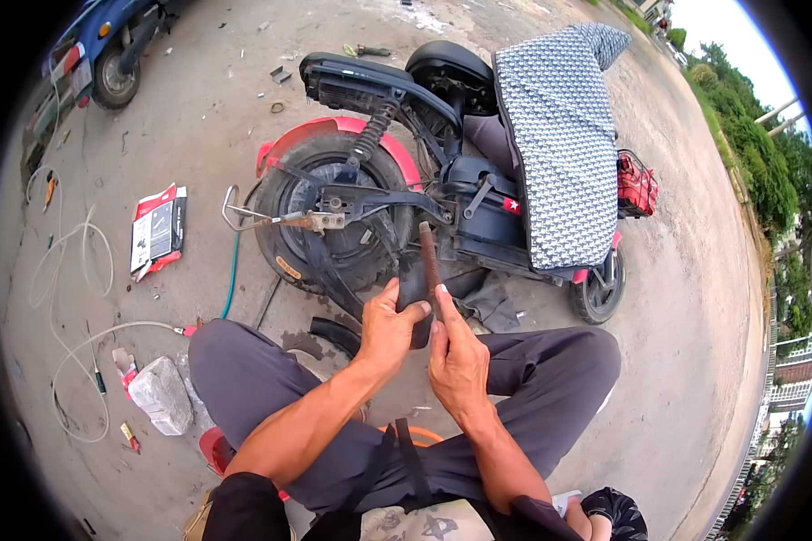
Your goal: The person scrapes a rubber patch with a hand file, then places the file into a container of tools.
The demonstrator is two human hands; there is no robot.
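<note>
My left hand (386, 332) is closed, with the thumb pressed on a flat black inner tube (413, 281). My right hand (458, 350) grips a rusty brown file (430, 252), its free end pointing away from me. The file lies alongside the tube, close against it; whether they touch I cannot tell. Just beyond both hands is the rear wheel (284, 236) of a scooter (478, 212), with a red fender (320, 128). Black rubber hangs out of the tyre near the left hand.
A patterned cover (559, 144) drapes over the scooter's front. On the left are a clear hose (81, 361), a teal hose (233, 275), a stone block (162, 397) and a red-and-white package (158, 233). A blue vehicle (108, 54) stands at the upper left.
</note>
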